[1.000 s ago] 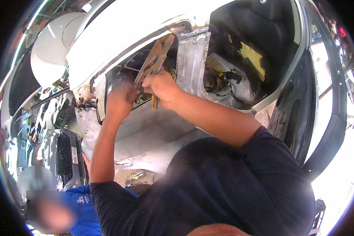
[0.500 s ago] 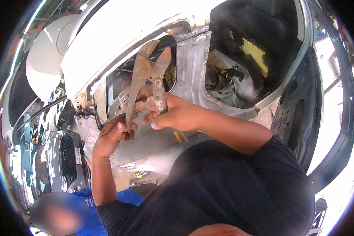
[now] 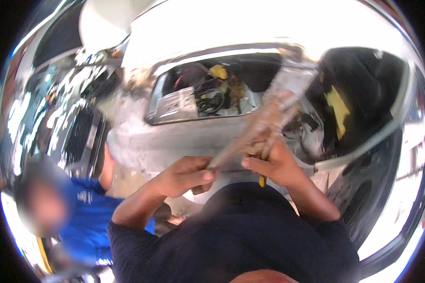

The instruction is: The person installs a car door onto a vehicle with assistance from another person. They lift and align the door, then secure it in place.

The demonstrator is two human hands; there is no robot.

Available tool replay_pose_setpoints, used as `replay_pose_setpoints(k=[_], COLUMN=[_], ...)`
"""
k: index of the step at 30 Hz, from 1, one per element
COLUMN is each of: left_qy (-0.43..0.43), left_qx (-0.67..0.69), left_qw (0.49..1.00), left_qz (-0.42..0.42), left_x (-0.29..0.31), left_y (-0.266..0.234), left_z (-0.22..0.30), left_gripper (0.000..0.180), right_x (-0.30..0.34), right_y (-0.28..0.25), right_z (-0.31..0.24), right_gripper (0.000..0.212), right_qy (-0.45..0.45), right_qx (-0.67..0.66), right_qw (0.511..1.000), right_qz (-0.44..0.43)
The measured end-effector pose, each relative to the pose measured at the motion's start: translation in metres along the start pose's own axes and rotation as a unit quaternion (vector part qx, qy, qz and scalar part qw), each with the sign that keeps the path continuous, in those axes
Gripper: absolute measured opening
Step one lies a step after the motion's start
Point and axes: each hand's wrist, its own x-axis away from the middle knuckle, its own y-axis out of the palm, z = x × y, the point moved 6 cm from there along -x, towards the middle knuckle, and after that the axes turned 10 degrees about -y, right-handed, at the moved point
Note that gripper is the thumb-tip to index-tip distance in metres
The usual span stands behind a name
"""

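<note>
Large rusty pliers (image 3: 243, 134), blurred by motion, slant up and to the right between my hands, jaws at the upper end. My left hand (image 3: 186, 177) has its thumb and fingers closed on the lower end of one handle. Closer to the jaws, my right hand (image 3: 276, 162) is wrapped round the other handle; some of its fingers are hidden behind the tool. A small yellow piece (image 3: 262, 180) pokes out below my right hand. Behind the pliers stands a stripped grey car body panel (image 3: 174, 139).
An opening in the car body shows a perforated metal plate (image 3: 177, 104), wires and a yellow item (image 3: 218, 71). Torn yellow material (image 3: 337, 111) hangs in the dark opening at right. A person in a blue shirt (image 3: 92, 200) is at lower left, near a dark car (image 3: 75, 134).
The pliers have tipped from nearly upright to a rightward slant and come lower. Both hands have moved right and down with them. My view has shifted, and the person in blue appears higher.
</note>
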Motion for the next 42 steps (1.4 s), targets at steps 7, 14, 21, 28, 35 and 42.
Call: replay_pose_setpoints(k=[7,14,21,28,35,42], left_qy=[-0.026,-0.082,-0.080,-0.118,-0.006,0.117], left_qx=[0.073,0.148,0.023,0.029,-0.392,-0.370], left_qw=[0.996,0.985,0.996,0.993,0.906,0.881], left_qz=[0.049,0.017,-0.027,-0.008,0.156,0.270], left_x=[-0.009,-0.021,-0.022,-0.025,-0.023,-0.022], left_y=[0.038,0.059,0.058,0.049,0.026,0.026], left_z=[-0.013,-0.033,-0.023,-0.024,-0.006,0.005], left_gripper=[0.042,0.042,0.041,0.044,0.044,0.046], right_x=[0.030,0.019,0.005,0.000,-0.002,-0.006], right_y=[-0.024,-0.016,-0.020,-0.027,-0.020,-0.015], right_z=[-0.008,-0.027,-0.029,-0.063,-0.066,-0.064], right_gripper=[0.139,0.148,0.138,0.124,0.122,0.136], right_qy=[-0.063,-0.084,-0.088,-0.183,-0.206,-0.168], right_qx=[0.344,0.510,0.546,0.575,0.597,0.595], right_qw=[0.918,0.855,0.833,0.796,0.774,0.783], right_qz=[0.189,0.051,-0.009,0.053,0.042,0.062])
